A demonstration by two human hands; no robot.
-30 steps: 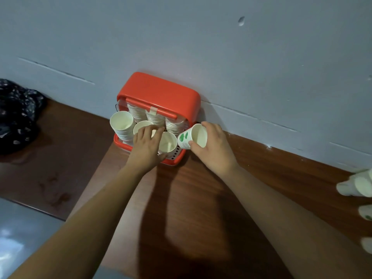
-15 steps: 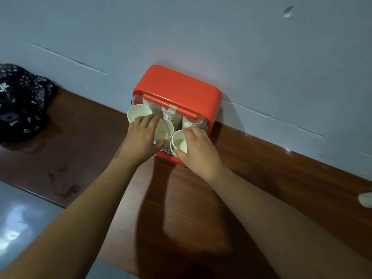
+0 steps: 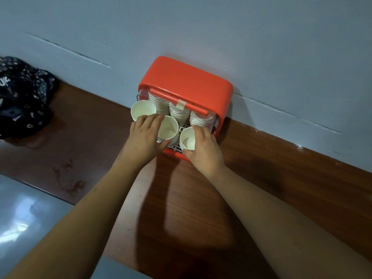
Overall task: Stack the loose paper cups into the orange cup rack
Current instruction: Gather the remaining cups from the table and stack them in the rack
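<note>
step: seat the right cup (image 3: pixel 187 138) straight down onto the grid of the rack (image 3: pixel 187 81), rim level and clear of the middle cup (image 3: pixel 168 128), with that one held steady meanwhile.
left hand (image 3: pixel 144 135): fingers curled over the middle cup's rim, thumb on its near side.
right hand (image 3: pixel 203 146): wrapped round the right cup; fingertips hidden, so firmness of grip unclear.
cups: 3 at the rack's front, 3 stacks (image 3: pixel 178 112) behind.
rack: on the worktop (image 3: pixel 261 168), against the wall.

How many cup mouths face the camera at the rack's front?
3: left cup just beyond the left hand, middle cup in the left hand, right cup in the right hand; stacks behind may hide more.
</note>
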